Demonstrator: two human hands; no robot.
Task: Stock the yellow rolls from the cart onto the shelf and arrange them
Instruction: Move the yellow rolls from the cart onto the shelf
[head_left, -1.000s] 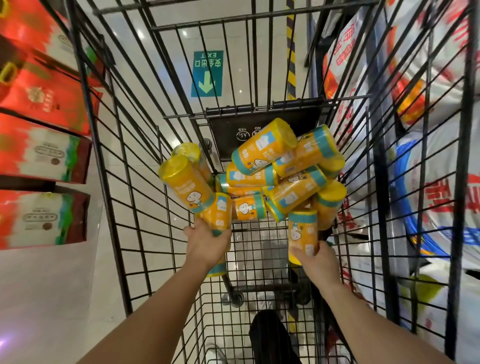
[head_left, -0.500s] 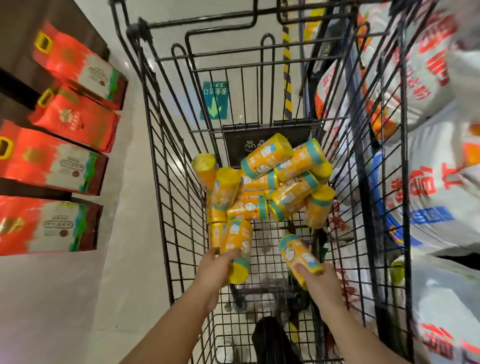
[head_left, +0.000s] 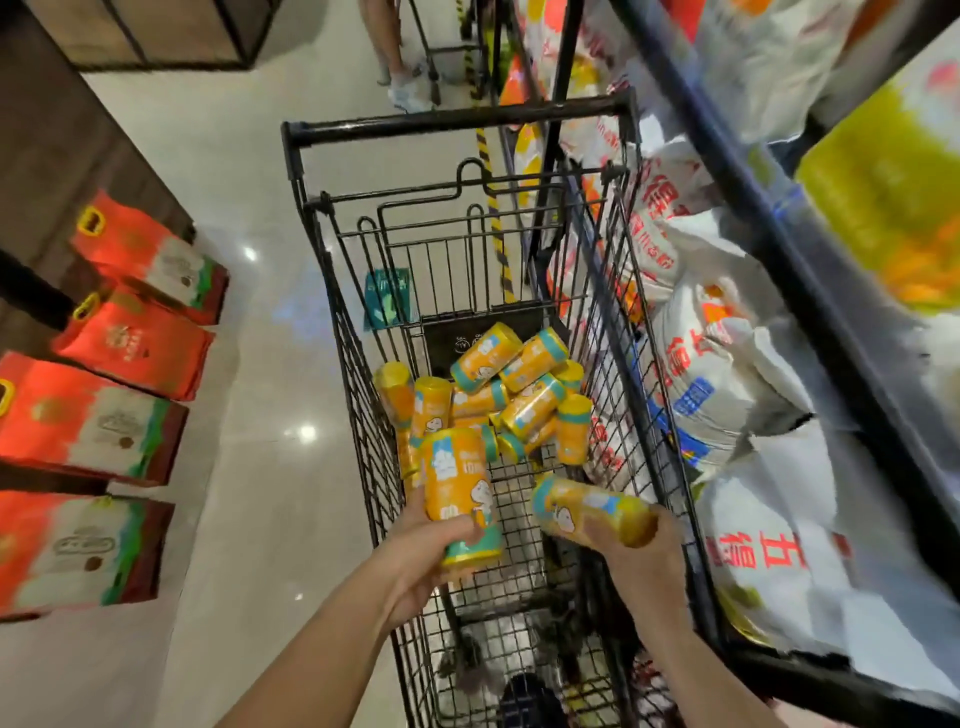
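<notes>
My left hand grips one yellow roll upright, my right hand grips another roll sideways, above the cart.

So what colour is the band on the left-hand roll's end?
Teal, around the lower end of the yellow roll the left hand holds; head view.

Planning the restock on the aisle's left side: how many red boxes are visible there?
4 red boxes, lined along the left edge: the farthest, the second, the third and the nearest. Others may lie outside the frame.
</notes>
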